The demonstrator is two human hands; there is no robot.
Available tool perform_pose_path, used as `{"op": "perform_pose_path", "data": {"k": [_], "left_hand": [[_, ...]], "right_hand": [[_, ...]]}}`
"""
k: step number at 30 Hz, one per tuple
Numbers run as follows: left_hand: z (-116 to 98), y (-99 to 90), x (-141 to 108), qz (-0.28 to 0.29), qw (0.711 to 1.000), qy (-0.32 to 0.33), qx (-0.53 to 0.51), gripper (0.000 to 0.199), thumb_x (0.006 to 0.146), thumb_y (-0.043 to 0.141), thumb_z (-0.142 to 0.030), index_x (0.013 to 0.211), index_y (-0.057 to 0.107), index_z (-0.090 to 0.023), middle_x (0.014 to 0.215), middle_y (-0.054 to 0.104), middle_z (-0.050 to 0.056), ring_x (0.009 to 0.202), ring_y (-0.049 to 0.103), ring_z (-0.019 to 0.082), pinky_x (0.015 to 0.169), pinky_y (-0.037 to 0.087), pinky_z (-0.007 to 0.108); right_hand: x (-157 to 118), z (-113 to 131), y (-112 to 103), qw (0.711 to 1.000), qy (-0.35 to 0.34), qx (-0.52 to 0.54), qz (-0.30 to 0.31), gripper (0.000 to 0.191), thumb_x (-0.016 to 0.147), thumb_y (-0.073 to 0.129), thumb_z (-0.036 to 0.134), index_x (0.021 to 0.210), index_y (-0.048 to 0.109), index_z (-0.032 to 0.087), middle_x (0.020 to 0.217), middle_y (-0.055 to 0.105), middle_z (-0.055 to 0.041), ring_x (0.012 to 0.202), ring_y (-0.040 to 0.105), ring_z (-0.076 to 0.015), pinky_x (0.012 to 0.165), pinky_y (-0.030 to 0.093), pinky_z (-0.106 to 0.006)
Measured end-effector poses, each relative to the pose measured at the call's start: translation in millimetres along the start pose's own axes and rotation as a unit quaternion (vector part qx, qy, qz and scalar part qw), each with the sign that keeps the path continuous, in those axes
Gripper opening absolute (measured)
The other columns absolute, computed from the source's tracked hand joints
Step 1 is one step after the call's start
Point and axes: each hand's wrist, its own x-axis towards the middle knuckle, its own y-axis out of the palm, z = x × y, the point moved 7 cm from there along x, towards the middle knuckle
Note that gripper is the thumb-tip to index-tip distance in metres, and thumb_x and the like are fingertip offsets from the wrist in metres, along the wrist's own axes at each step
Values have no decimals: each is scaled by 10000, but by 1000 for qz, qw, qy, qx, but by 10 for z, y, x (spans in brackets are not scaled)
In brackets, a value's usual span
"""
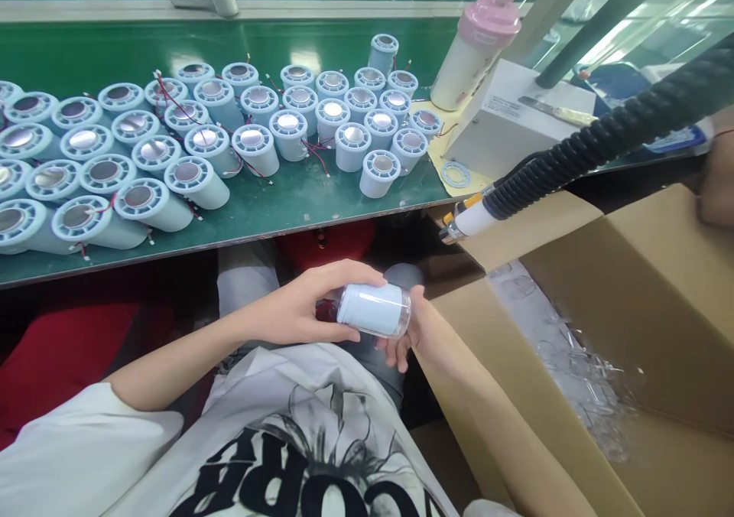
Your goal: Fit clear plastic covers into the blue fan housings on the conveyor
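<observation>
Above my lap I hold a light blue cylinder (371,310) lying on its side, with a clear plastic cover (404,314) around it. My left hand (306,303) grips it from the left, thumb and fingers on opposite sides of the cylinder. My right hand (414,332) is against the closed right end of the cover, its fingers curled beneath. The cylinder's left end is partly hidden by my left hand. Beyond my hands, several similar light blue cylinders (381,167) with silver centres and thin red and black wires stand on the green bench.
The green bench (275,222) has its edge just ahead of me. An open cardboard box (487,349) with clear plastic covers (579,372) is on my right. A black corrugated hose (550,157) reaches over it. A pink-lidded bottle (473,50) stands near a grey metal stand (505,112).
</observation>
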Motion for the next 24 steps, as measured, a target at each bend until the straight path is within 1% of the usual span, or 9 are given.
{"op": "perform_pose_path", "data": {"k": [3,5,8,9,12,14,19,22,24], "left_hand": [[54,24,-35,-10,994,-78,-77,579,789,696,-239,1319,464,-260,1314,525,103,1148,566,238,900,526,333],[74,38,-46,-13,988,-109,-112,561,806,679,-261,1323,460,-265,1277,554,91,1078,602,221,853,544,316],[88,42,-38,-9,983,-126,-129,577,813,671,-291,1346,452,-268,1238,582,85,1004,629,214,798,555,305],[82,40,-30,-4,985,-121,-124,618,800,687,-288,1366,438,-278,1267,570,87,1021,625,220,815,551,312],[41,30,-11,13,991,-88,-104,747,749,738,-239,1408,396,-319,1420,464,87,1182,551,253,937,508,346],[41,33,-14,23,989,-86,-122,741,755,731,-213,1409,399,-321,1447,440,89,1236,518,256,984,482,360],[183,122,-47,38,964,-143,-221,728,791,693,-201,1433,360,-287,1352,530,109,1186,560,247,964,493,385],[270,202,-40,39,951,-162,-262,738,769,711,-200,1422,375,-279,1307,559,96,1163,566,236,934,502,356],[331,209,-16,34,943,-199,-266,667,789,686,-259,1396,409,-258,1173,629,86,965,640,194,797,543,301]], "right_hand": [[-120,290,-89,966,-207,-141,-64,704,785,493,725,1229,479,178,1080,646,-140,810,684,-216,629,589,-319],[-260,464,-28,894,-349,-273,-65,678,804,654,521,1370,373,277,1420,440,-136,1176,561,-273,908,539,-412],[-393,531,74,800,-450,-394,-51,555,860,630,155,1339,450,368,1477,399,-53,1320,435,-249,1050,439,-437],[-396,530,63,809,-447,-379,-48,538,861,618,131,1322,477,369,1452,438,-47,1304,457,-241,1034,460,-419],[-295,448,-48,915,-337,-217,-38,517,848,664,283,1326,481,353,1370,528,-52,1199,557,-234,927,542,-368],[-247,380,-87,958,-262,-116,-34,478,832,677,359,1284,521,365,1247,619,-26,1076,628,-211,861,568,-342],[-211,341,-130,973,-200,-101,-58,464,711,795,280,1149,647,314,1019,704,-1,781,676,-176,742,584,-320],[-183,290,-114,978,-161,-111,-71,483,697,796,270,1157,651,294,999,710,-1,777,671,-179,755,570,-324],[-167,268,-103,981,-143,-115,-59,503,735,757,342,1217,618,297,1015,707,-2,821,673,-195,776,556,-331]]}}
